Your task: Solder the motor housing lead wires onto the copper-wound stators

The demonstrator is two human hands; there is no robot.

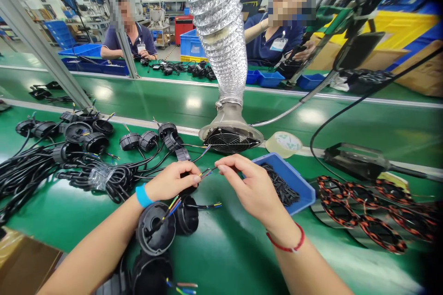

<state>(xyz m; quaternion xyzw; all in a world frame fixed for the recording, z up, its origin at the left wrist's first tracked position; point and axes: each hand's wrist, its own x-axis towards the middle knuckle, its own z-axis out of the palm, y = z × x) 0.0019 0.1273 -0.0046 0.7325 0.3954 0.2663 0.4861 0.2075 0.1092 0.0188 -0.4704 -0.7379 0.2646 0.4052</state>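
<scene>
My left hand (pixel 173 182), a blue band at its wrist, pinches the thin coloured wires (pixel 206 174) of a black cable between thumb and fingers. Close by on the right, my right hand (pixel 252 188) has thumb and forefinger closed on a small black sleeve (pixel 216 166) at the wire tips. Below my left hand lie a round black plastic cap (pixel 157 228) with coloured wires sticking out and another black cap (pixel 187 215). A blue tray (pixel 304 189) beside my right hand holds many short black sleeves (pixel 280 184).
A silver duct (pixel 221 32) ends in a fan hood (pixel 230 136) just beyond my hands. Bundled black cables (pixel 114 175) and caps lie left. Copper-wound coils (pixel 363 212) and a dark handled tool (pixel 356 159) lie right. Two people work across the bench; a cardboard box (pixel 27 262) stands lower left.
</scene>
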